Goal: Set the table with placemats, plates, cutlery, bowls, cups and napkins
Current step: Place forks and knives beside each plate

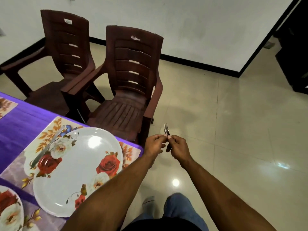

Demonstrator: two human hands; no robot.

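My left hand [154,145] and my right hand [178,147] meet over the floor, just past the table's corner, and both pinch a metal fork [166,129] whose tines point up. A white plate with rose prints [78,164] lies on a floral placemat [50,130] on the purple tablecloth [18,129]. A knife [48,145] rests along the plate's far left rim. A second rose plate [10,209] shows at the bottom left edge.
Two dark brown plastic chairs [130,84] [63,52] stand at the table's far side. Another placemat's corner [6,104] shows at the left edge. Glossy beige tile floor [233,130] spreads to the right. My feet are below.
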